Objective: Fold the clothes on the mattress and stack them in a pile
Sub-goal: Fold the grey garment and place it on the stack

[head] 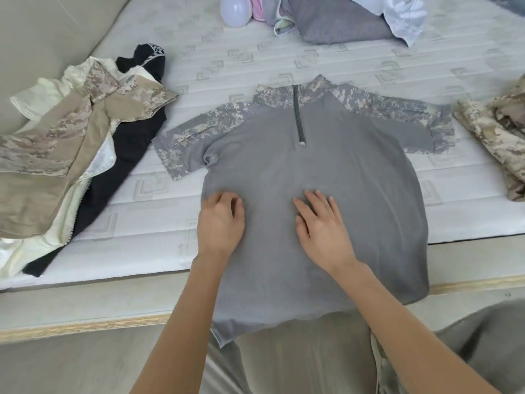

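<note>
A grey short-sleeved shirt [341,172] with camouflage sleeves and a half zip lies spread face up on the white mattress [227,58], its hem hanging over the near edge. My left hand [220,220] rests on the shirt's left side with fingers slightly bent at the side seam. My right hand [321,223] lies flat on the middle of the shirt, fingers straight and spread.
A heap of tan camouflage, cream and black clothes [71,155] lies at the left. Another tan camouflage garment [494,137] sits at the right edge. At the back are grey and white clothes [341,21] and a pale round lamp [235,9].
</note>
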